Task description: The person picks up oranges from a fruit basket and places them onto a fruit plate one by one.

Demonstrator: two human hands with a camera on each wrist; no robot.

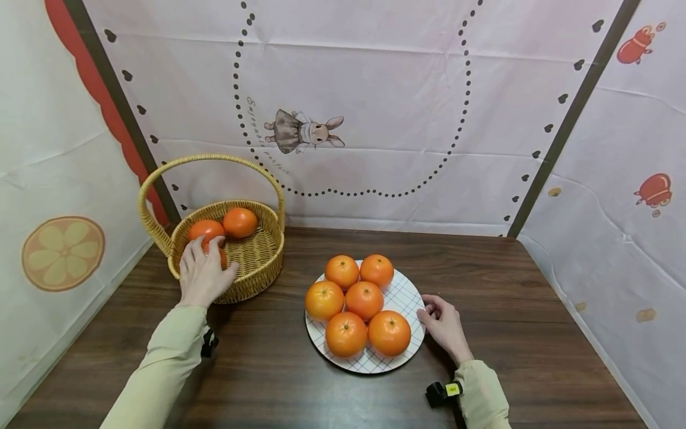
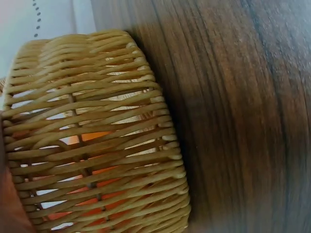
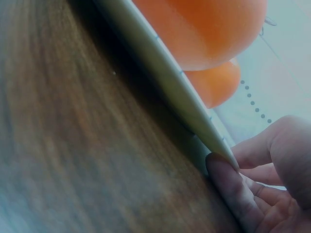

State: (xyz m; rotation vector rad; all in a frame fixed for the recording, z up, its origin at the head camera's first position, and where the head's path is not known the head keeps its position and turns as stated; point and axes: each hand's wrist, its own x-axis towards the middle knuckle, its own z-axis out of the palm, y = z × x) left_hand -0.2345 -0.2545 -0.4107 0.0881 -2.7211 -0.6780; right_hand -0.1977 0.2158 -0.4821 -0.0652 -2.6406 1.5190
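Note:
My left hand [image 1: 206,271] reaches over the near left rim of a wicker basket [image 1: 262,280], its fingers bent over an orange [image 1: 223,257] that shows partly between index finger and thumb. Two more oranges, one on the left [image 1: 206,229] and another [image 1: 240,222] at the back, lie in the basket. In the left wrist view the wicker wall [image 2: 97,121] hides most of the fruit. With thumb and fingers, my right hand [image 1: 445,325] pinches the right rim of a round white checked plate [image 1: 403,292]. Several oranges [image 1: 364,300] rest on that plate.
Under everything is a dark wooden table [image 1: 268,369]. The basket's tall arched handle [image 1: 214,157] rises above its bowl. Printed cloth [image 1: 375,119] hangs behind the table and along both sides.

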